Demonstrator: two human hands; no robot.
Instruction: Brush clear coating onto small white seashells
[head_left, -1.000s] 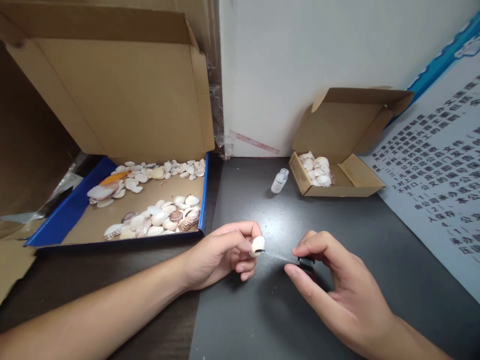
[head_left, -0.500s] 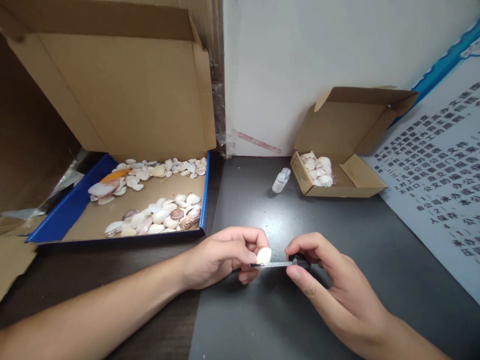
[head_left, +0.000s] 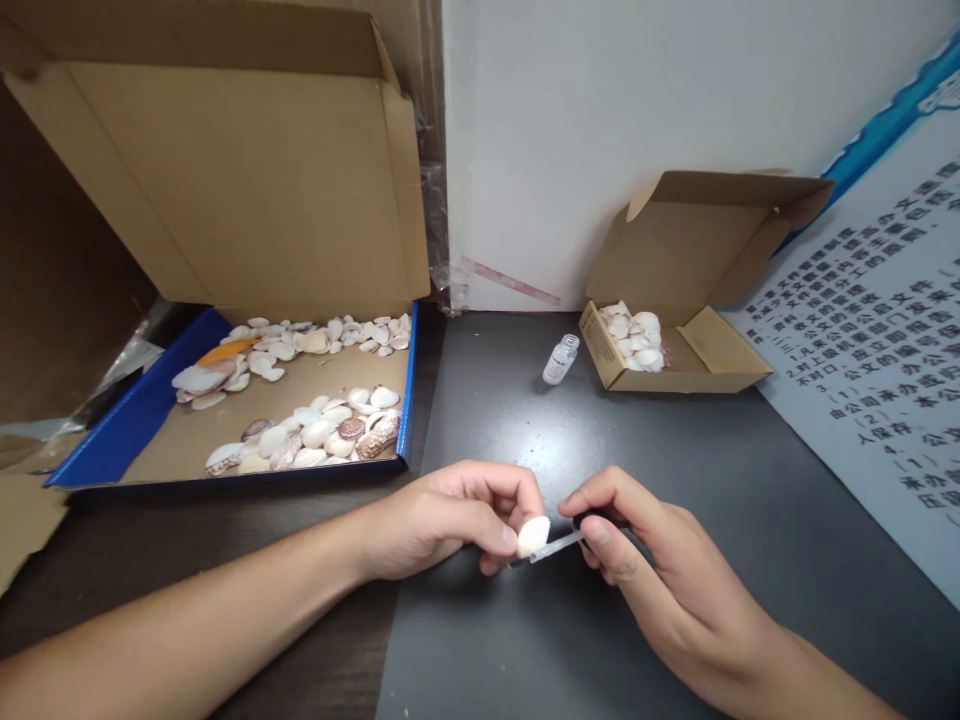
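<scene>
Between the thumb and fingers of my left hand (head_left: 469,515) is a small white seashell (head_left: 534,536). My right hand (head_left: 645,560) pinches the black cap of a brush applicator (head_left: 557,545), whose pale stem points left. The dark brush tip lies at the lower edge of the shell; whether it touches the surface I cannot tell. A small glass bottle (head_left: 561,360) with a white label stands uncapped on the dark table, beyond my hands.
To the left, an open blue-edged cardboard box (head_left: 270,385) holds many white and brown shells (head_left: 319,430). A smaller open box (head_left: 724,372) with white shells (head_left: 637,335) is at the back right. A printed sheet (head_left: 877,330) leans along the right side.
The applicator has tilted, its cap end now higher than its tip, and the tip has dropped to the shell's lower edge. The shell sits slightly lower and turned.
</scene>
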